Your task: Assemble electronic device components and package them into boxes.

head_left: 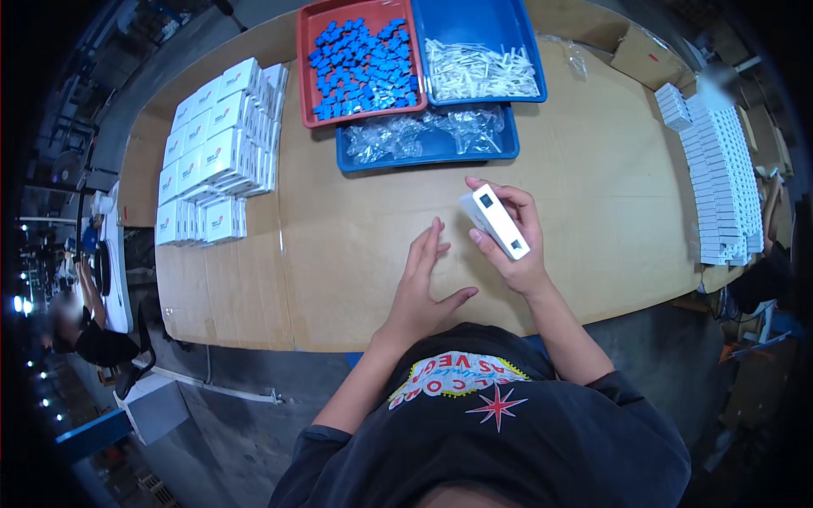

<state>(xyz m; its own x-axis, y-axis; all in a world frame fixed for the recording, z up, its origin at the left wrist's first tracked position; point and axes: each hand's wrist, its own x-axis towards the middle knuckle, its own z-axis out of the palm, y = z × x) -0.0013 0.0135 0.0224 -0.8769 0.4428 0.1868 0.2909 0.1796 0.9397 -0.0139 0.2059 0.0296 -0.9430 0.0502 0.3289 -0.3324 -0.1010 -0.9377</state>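
My right hand (pixel 527 269) grips a small white box-shaped device (pixel 501 223) above the table, fingers along its far side and thumb on its near side. The device is tilted, and its narrow white edge, with a dark square opening near each end, faces up. To its left, my left hand (pixel 417 292) hovers over the cardboard-covered table (pixel 356 229), fingers stretched out and thumb apart, with nothing in it. A gap separates the left hand from the device. The lower part of the device is partly hidden by my right thumb and palm.
At the back stand a red tray (pixel 356 11) of small blue pieces, a blue tray (pixel 474 21) of thin white pieces, and a lower blue tray (pixel 428 164) of clear plastic bags. White boxes (pixel 203 140) are stacked left, white units (pixel 720 182) right. Another person (pixel 97 343) sits far left.
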